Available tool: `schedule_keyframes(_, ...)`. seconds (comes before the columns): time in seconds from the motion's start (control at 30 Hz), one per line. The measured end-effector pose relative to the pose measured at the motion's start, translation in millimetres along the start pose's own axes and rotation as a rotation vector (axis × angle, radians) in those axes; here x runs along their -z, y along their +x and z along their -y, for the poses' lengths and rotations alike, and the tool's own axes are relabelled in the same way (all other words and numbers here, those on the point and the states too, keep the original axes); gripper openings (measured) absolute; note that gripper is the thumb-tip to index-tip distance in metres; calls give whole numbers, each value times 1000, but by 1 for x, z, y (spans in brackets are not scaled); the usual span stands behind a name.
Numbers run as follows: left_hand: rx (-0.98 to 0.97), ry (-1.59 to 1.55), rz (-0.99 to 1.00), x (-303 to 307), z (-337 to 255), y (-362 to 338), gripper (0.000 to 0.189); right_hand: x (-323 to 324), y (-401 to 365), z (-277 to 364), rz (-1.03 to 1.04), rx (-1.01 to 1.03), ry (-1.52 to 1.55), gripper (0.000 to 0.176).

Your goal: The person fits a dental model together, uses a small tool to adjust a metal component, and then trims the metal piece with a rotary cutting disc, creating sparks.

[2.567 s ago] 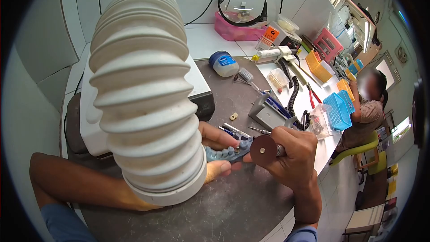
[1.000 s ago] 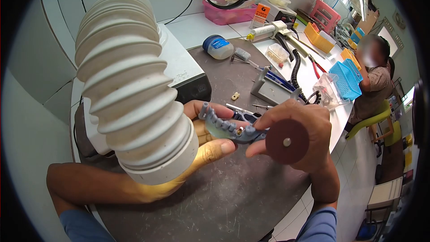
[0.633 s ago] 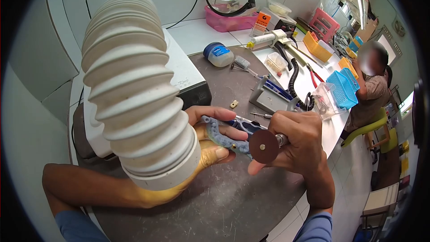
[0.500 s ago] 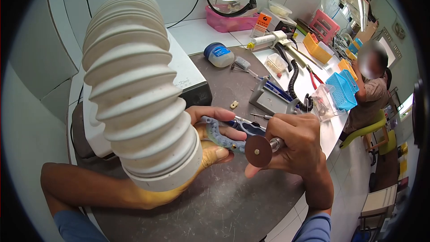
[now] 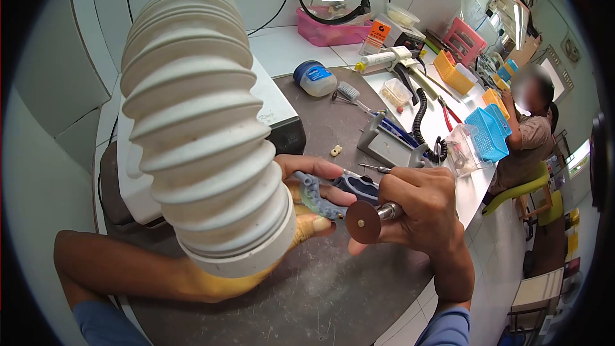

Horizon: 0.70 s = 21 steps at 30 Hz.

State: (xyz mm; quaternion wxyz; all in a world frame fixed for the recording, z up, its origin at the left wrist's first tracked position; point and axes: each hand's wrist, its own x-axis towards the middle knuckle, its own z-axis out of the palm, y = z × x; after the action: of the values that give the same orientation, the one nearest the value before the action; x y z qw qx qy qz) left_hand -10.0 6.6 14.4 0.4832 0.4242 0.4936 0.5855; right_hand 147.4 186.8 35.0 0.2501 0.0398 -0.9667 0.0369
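My left hand [image 5: 306, 200] grips a blue-grey dental jaw model [image 5: 320, 197] just beyond the mouth of a big white ribbed suction hose [image 5: 204, 128], which hides most of that hand. My right hand [image 5: 419, 208] is closed around a metal rotary handpiece [image 5: 389, 211] carrying a dark red-brown cutting disc [image 5: 362, 222]. The disc's edge sits against the near end of the model. Both hands hover over the round grey worktop [image 5: 333, 282].
Behind the hands lie a small tooth piece [image 5: 336, 150], a grey tool stand [image 5: 386, 147], a black coiled cord [image 5: 421, 129], a blue-lidded jar [image 5: 318, 79] and a brush [image 5: 349, 93]. Safety glasses rest on a pink tray [image 5: 330, 31]. Another person [image 5: 528, 131] sits at the right.
One second ago the model was lifted and tilted with the disc held away. Since then the model came down and the disc closed in against its near end.
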Motion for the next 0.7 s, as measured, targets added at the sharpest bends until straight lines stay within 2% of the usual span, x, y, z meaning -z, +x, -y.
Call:
schedule_keyframes(0.17,7,4,-2,0,1,0,44,-1,0,0,7,0,-8,60)
schedule_keyframes(0.23,-50,-11,2,-2,2,0,45,0,0,1,14,-10,-4,60)
schedule_keyframes(0.37,0,14,2,-1,0,1,45,-2,0,-1,5,-1,2,60)
schedule_keyframes(0.47,-50,29,16,-1,1,1,45,-2,0,-2,0,19,3,59)
schedule_keyframes(0.53,6,7,-20,-2,-1,-1,45,-1,0,-1,-1,22,-5,59)
schedule_keyframes(0.7,1,40,-1,0,-1,0,45,-1,0,-1,-1,7,7,60)
